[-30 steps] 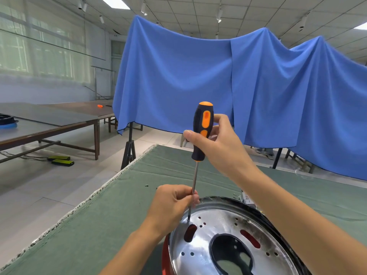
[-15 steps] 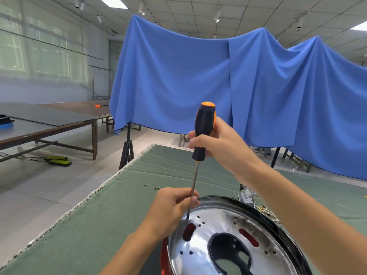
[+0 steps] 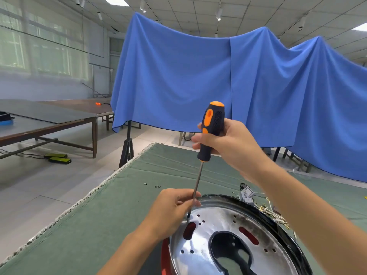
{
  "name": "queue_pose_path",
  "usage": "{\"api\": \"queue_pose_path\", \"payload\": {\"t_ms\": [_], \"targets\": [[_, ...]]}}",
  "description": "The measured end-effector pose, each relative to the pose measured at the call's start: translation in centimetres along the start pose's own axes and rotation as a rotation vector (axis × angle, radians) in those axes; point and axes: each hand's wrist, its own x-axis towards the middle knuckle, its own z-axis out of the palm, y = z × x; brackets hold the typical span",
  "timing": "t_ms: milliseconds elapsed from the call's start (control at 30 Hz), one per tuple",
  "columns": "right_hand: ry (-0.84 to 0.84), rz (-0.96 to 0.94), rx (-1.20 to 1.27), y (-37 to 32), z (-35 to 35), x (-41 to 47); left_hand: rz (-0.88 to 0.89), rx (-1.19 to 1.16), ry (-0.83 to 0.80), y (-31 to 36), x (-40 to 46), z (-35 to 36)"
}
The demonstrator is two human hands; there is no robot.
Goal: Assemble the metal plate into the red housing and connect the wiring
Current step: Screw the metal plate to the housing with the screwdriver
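Note:
The shiny round metal plate lies inside the red housing, whose red wall shows at the plate's left edge under a black rim. My right hand grips the black-and-orange handle of a screwdriver held nearly upright. Its tip stands on the plate's left part, just above a red slot. My left hand pinches the screwdriver's shaft close to the tip. A bundle of wires with a small connector lies behind the housing's far rim.
The work lies on a green cloth-covered table whose left edge runs diagonally. A few small screws lie on the cloth beyond my left hand. A blue drape hangs behind. Wooden tables stand at far left.
My right hand has turned the screwdriver handle, so the orange inset faces the camera again. The tip stays at the same spot and my left hand keeps its pinch on the shaft.

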Motion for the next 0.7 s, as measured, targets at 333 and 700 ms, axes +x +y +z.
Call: {"api": "queue_pose_path", "payload": {"t_ms": [333, 700], "targets": [[-0.007, 0.026, 0.055, -0.7, -0.3, -0.2, -0.001, 0.004, -0.003, 0.0, -0.1, -0.1], [0.185, -0.229, -0.506, -0.9, 0.1, -0.6, 0.024, 0.093, 0.018, 0.0, -0.3, -0.1]]}}
